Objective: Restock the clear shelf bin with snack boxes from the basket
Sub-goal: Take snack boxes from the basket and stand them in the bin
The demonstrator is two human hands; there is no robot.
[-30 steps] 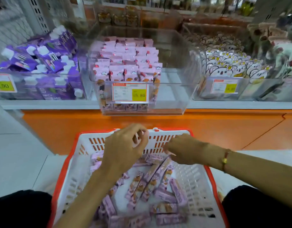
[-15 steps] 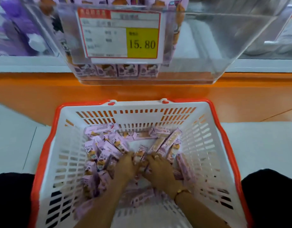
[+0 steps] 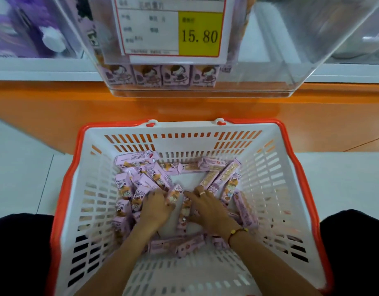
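Hands reach into the basket (image 3: 276, 167): left hand (image 3: 155, 207) curls round a snack box (image 3: 173, 194), right hand (image 3: 207, 207) lies spread on the snack boxes (image 3: 145, 167) below the clear shelf bin (image 3: 291, 60).

boxes (image 3: 141, 161) in basket (image 3: 184, 144), below bin (image 3: 280, 60)

Shop aisle, pale tiled floor (image 3: 19, 167).
Glossy orange shelf base (image 3: 56, 116) under a white shelf edge (image 3: 45, 69).

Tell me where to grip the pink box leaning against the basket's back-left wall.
Pinch the pink box across its narrow width near the middle, coming from above. It lies lengthwise along the basket wall atop other boxes, long faces exposed; neither hand is near it.
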